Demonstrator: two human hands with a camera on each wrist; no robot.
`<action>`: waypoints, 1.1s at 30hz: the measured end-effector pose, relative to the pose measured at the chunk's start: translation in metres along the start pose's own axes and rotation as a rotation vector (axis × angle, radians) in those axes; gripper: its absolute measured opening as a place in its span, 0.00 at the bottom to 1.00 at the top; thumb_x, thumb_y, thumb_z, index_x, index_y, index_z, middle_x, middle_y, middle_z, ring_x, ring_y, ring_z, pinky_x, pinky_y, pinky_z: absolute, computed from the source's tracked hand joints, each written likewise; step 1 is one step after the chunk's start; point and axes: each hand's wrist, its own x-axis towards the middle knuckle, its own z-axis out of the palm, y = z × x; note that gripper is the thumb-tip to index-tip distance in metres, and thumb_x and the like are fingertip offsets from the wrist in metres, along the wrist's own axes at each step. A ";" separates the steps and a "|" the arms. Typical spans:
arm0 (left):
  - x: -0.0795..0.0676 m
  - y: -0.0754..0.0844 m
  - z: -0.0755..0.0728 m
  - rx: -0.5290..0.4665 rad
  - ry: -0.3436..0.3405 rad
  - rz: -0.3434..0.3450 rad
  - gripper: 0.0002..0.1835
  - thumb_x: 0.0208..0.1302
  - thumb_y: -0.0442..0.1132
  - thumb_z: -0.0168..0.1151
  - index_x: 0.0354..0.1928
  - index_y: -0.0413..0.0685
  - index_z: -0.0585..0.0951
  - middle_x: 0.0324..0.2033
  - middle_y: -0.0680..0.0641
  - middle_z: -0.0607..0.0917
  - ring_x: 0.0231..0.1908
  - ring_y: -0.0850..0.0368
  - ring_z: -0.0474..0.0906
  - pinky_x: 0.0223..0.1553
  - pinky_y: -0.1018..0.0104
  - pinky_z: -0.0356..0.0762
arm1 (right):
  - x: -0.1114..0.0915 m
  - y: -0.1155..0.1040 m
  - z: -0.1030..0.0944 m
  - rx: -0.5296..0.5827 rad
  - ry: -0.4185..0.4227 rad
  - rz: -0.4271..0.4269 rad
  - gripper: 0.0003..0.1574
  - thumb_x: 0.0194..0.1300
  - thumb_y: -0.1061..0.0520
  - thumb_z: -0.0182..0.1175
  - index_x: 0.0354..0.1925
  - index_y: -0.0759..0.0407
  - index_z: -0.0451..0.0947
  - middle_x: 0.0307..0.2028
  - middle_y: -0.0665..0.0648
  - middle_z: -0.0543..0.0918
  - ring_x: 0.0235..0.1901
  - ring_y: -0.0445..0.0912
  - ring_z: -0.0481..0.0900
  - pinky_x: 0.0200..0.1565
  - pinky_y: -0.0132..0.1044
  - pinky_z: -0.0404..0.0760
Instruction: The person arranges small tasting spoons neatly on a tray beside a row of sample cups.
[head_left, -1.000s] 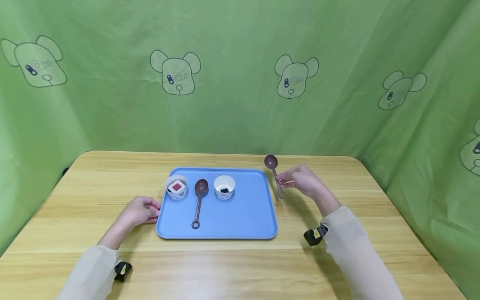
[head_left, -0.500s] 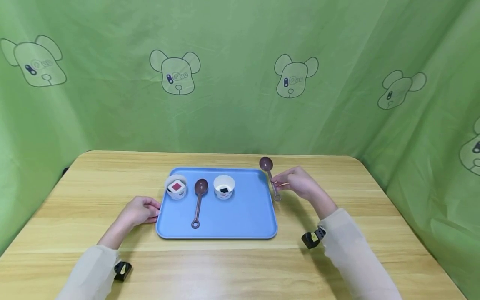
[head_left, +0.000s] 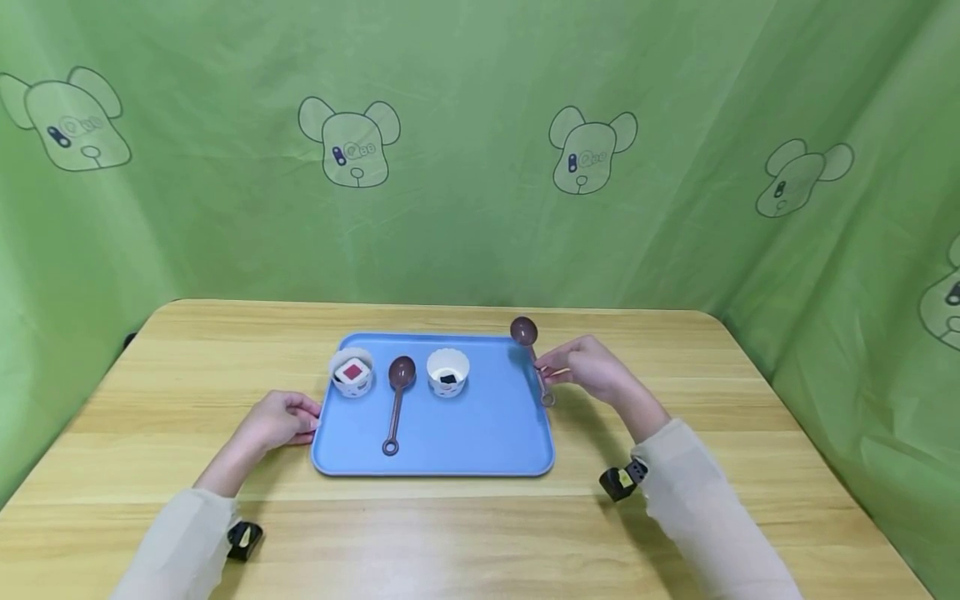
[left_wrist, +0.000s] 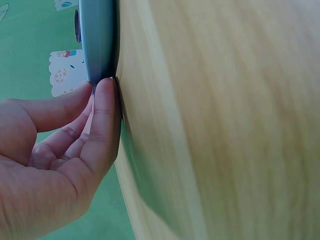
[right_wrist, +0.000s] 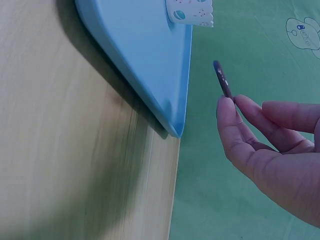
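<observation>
My left hand (head_left: 281, 419) pinches the left rim of a blue tray (head_left: 480, 433) between thumb and fingers; the left wrist view shows the fingertips right at the tray's edge. Over the tray's right edge, my right hand (head_left: 588, 368) pinches a brown spoon (head_left: 524, 332) by its handle, bowl pointing to the back. A second brown spoon (head_left: 402, 373) lies on the tray. To its left stands a white paper cup (head_left: 353, 387) with a white block bearing a red diamond. Right of it stands another paper cup (head_left: 449, 364) with something small and black inside.
The tray rests on a light wooden table (head_left: 420, 542). Behind and to the right hangs a green curtain (head_left: 480, 242) printed with bear heads. Black wrist cameras, such as the right one (head_left: 621, 481), sit on both sleeves.
My right hand has moved a little left with the brown spoon, from beside the tray to over its right edge. The left hand and the tray hold still.
</observation>
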 end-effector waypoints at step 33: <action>0.000 0.002 -0.001 0.019 0.002 -0.003 0.10 0.58 0.20 0.53 0.42 0.21 0.71 0.26 0.41 0.78 0.25 0.58 0.77 0.33 0.64 0.83 | -0.008 0.003 0.022 0.058 -0.057 0.025 0.16 0.59 0.74 0.47 0.44 0.87 0.68 0.31 0.62 0.81 0.32 0.47 0.78 0.46 0.43 0.81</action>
